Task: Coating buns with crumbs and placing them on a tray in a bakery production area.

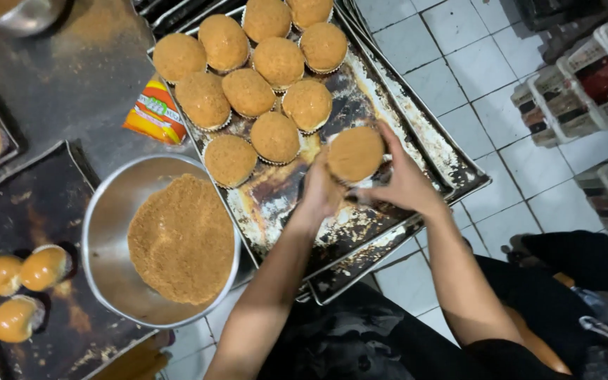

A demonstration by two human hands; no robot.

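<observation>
**Crumb-coated bun going down on the big tray**

The big baking tray (416, 176) takes up most of my view, dark and stained, lying slantwise with one corner toward my lap. Eleven coated buns (248, 91) already sit on it in rows at its far end, each in a paper cup, crumb side up. The near half of the tray is bare, so by my reckoning there is room for many more.

To my left stands the metal bowl (107, 218), with a flat heap of brown crumbs (181, 239) in it. Beyond that is a second dark tray (15, 204) with three glossy plain buns (19, 271), uncoated, and one more at the far left edge. Those look to me like what is left to do. An orange packet (155, 112) lies between the bowl and the big tray.

The bun in hand (355, 153) is over the big tray, just beside the nearest row. My left hand (321, 191) and right hand (402, 181) are both closed around its sides, fingers cupping the paper base. Its crumbed top faces straight up at me. It is round, so I see no real long axis; its up-and-down axis stands upright, not tilted.
</observation>
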